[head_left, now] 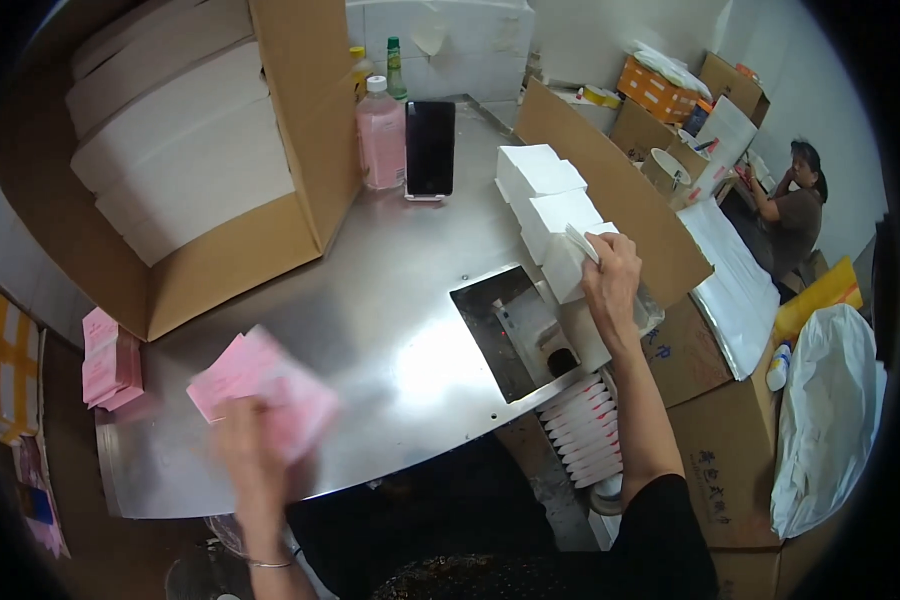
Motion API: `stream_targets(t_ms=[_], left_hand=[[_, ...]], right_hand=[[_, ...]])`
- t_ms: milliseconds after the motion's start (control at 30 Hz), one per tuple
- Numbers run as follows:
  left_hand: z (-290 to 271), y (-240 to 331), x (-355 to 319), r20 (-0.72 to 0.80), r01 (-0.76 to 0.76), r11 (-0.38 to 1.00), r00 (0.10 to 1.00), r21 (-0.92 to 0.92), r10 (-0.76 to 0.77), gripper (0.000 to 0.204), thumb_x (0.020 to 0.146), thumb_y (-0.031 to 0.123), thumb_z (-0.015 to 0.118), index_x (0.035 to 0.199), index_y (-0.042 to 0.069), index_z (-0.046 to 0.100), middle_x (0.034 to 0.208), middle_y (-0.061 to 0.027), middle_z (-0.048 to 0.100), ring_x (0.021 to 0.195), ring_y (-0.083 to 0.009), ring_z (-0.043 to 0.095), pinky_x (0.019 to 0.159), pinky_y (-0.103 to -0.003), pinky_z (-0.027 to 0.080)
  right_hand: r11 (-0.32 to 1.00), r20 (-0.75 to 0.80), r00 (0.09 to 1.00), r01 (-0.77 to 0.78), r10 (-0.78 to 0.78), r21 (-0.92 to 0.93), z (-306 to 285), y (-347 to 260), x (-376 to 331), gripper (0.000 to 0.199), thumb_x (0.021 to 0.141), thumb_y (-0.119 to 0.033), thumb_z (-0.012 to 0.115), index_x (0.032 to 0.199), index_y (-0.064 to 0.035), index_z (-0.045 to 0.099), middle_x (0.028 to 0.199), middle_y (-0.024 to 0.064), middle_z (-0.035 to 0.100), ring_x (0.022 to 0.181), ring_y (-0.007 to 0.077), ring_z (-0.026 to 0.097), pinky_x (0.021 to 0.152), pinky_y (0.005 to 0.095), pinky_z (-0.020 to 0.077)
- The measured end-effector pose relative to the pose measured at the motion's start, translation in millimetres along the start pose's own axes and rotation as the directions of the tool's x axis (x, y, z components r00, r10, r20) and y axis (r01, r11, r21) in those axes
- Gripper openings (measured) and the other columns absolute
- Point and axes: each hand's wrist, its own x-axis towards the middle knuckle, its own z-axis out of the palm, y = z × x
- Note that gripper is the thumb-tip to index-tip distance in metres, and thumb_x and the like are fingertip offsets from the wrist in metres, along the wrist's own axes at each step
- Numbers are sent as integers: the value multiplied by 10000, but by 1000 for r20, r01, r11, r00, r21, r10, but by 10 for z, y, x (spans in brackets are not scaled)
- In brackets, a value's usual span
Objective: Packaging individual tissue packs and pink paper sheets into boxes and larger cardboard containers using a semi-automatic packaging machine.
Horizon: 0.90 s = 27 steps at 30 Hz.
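Note:
At the lower left of the metal table (370, 300), my left hand (245, 440) is closed on a pink printed packet (290, 400), blurred by motion. Another pink packet (217, 378) shows partly under it. A neat stack of pink packets (110, 360) lies at the table's left edge. On the right side, my right hand (615, 280) pinches a few folded white tissues (582, 243) at the near end of a row of white tissue stacks (540, 190). Its fingertips are partly turned away from view.
A rectangular opening (480, 335) cuts through the table before my right hand. A large cardboard box (315, 130) of white stacks stands at left. A phone (430, 150) and a pink bottle (380, 135) are at the back. Red-and-white tubes (582, 440) sit below. A person (798, 210) sits far right.

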Motion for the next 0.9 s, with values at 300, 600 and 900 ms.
stream_targets(t_ms=[300,600,900], left_hand=[[725,760,-33,154,-358,911,908,-205,391,592,635,282,783,1129,4,611,1294,-239,513,1155,-407,511,893,-519,396],[793,746,28,264,-386,921,894,47,362,571,750,348,716,1231,61,606,1470,-216,418,1322,-436,398,1009,-583,306],[713,1040,53,302,-276,946,928,169,217,539,818,471,691,1231,129,629,1136,-150,539,1001,-332,492,777,-456,357]], right_hand=[[568,91,674,532,-733,628,-335,-1588,-1227,413,805,-164,619,1209,-89,654,1147,174,617,1100,318,620,1067,674,325],[718,244,791,319,-561,618,-152,-1523,-717,320,734,-54,628,1047,0,656,997,194,676,953,347,665,1034,510,446],[983,229,973,20,22,-180,-35,-89,-33,191,853,-122,646,1002,-6,667,911,147,592,945,324,560,813,477,427]])
